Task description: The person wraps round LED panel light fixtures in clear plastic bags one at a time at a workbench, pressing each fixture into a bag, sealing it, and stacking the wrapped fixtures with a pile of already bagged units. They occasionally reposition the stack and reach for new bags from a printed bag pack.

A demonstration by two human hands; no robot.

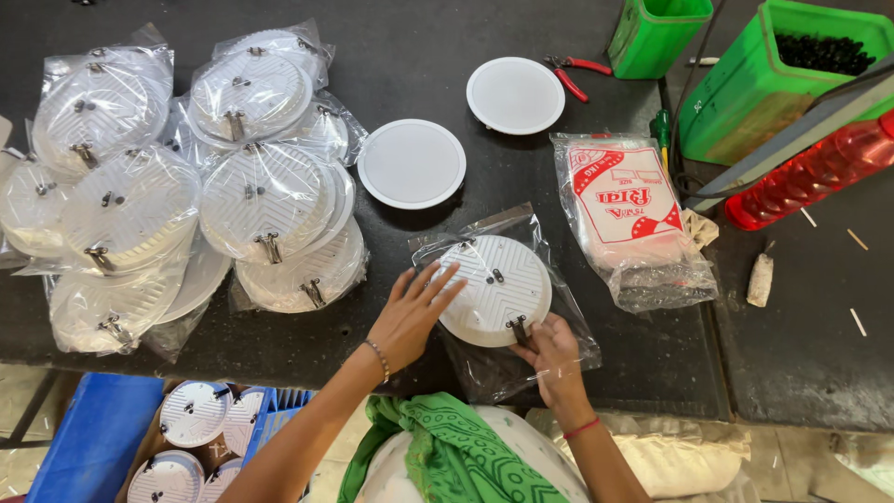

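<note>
Left hand (pixel 410 312) fingers flat on round white lamp housing (pixel 495 287), right hand (pixel 551 352) pinching its edge by the spring clip, housing half inside clear bag (pixel 521 349) at the table's (pixel 419 37) near edge—best keep clip from snagging plastic.

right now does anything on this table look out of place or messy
Mostly tidy. The bagged white discs lie in a loose, overlapping heap at the left, and small pale sticks are scattered at the right by the red bottle.
</note>
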